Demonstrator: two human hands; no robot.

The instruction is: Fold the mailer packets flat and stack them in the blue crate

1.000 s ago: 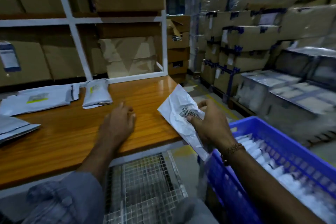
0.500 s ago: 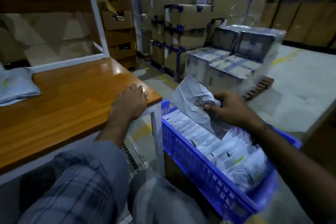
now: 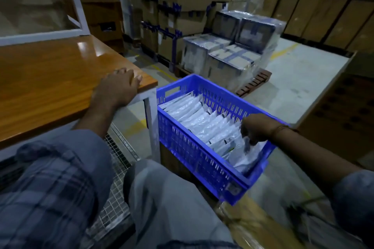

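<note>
Head: two hands, one blue crate (image 3: 194, 159)

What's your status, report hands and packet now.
Left hand flat on the wooden table. Right hand pinching a mailer packet into the blue crate, near end of the row. Nothing blocking.

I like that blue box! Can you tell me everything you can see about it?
The blue crate looks like plastic, with slotted walls and a handle hole in its far end. It sits low beside the wooden table, at its corner. A row of white mailer packets standing on edge nearly fills it. The right hand reaches in at the near end, pinching one packet.
</note>
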